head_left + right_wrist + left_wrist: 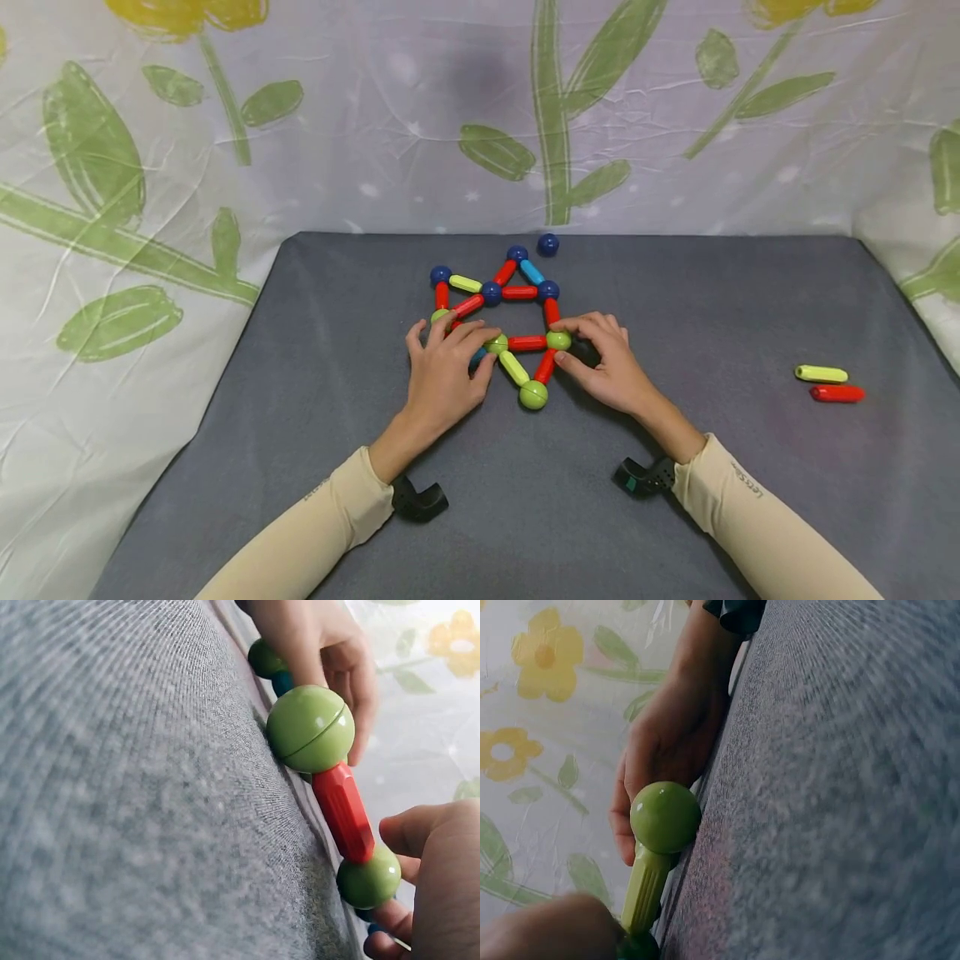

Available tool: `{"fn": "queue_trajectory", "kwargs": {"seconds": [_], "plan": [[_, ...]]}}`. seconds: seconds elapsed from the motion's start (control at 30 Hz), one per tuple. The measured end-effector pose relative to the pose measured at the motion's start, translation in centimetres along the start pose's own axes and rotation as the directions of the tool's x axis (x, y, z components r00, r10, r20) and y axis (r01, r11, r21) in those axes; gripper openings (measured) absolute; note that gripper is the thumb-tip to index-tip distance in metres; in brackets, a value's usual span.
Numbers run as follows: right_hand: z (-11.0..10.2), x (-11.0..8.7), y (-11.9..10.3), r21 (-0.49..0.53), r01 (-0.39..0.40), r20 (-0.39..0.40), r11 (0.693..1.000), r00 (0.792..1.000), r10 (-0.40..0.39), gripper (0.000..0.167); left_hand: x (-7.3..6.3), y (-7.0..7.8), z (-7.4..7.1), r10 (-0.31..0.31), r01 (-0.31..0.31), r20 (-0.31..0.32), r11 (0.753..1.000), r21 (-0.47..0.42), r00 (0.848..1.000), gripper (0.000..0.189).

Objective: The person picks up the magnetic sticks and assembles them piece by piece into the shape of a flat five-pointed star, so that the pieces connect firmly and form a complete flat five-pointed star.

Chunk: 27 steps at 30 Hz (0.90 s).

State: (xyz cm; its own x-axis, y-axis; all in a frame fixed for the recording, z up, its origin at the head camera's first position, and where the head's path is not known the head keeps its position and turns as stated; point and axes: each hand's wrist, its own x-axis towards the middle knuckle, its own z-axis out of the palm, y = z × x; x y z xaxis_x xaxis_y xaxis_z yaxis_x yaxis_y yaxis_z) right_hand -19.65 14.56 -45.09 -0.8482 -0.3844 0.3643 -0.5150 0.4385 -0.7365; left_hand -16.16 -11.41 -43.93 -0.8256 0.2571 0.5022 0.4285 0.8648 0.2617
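Observation:
A flat figure of magnetic rods and balls lies on the grey table (300,500). My left hand (446,367) covers its left part, with finger and thumb pinching around a green ball (497,342). On the right, my right hand (611,367) holds another green ball (558,340) between thumb and index finger. A red rod (527,342) joins these two balls. Below them, a yellow-green rod (513,368) and a red rod (546,365) meet at the nearest green ball (534,395). Dark blue balls (491,292) form the far part. My left fingers hide some pieces.
One loose dark blue ball (548,244) sits by the table's back edge. Far to the right lie a loose yellow-green rod (821,373) and a loose red rod (837,393). A flower-printed cloth (420,125) hangs behind the table.

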Motion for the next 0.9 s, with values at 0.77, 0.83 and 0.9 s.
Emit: {"fn": "queue_trajectory", "kwargs": {"seconds": [0.77, 0.83, 0.9], "plan": [[0.0, 0.0, 0.1, 0.018, 0.019, 0.008, 1.000, 1.000, -0.019, 0.032, -1.6, 3.0, 0.7, -0.038, 0.052, 0.240, 0.997, -0.055, 0.970, 0.076], [0.0, 0.0, 0.1, 0.023, 0.021, 0.013, 1.000, 1.000, -0.021, 0.030, -1.6, 2.9, 0.8, -0.049, 0.072, 0.247, 0.994, -0.083, 0.968, 0.074], [0.0, 0.0, 0.1, 0.032, 0.021, 0.014, 0.999, 1.000, -0.022, 0.028, -1.6, 2.7, 0.9, -0.050, 0.074, 0.234, 0.993, -0.095, 0.971, 0.072]]}}
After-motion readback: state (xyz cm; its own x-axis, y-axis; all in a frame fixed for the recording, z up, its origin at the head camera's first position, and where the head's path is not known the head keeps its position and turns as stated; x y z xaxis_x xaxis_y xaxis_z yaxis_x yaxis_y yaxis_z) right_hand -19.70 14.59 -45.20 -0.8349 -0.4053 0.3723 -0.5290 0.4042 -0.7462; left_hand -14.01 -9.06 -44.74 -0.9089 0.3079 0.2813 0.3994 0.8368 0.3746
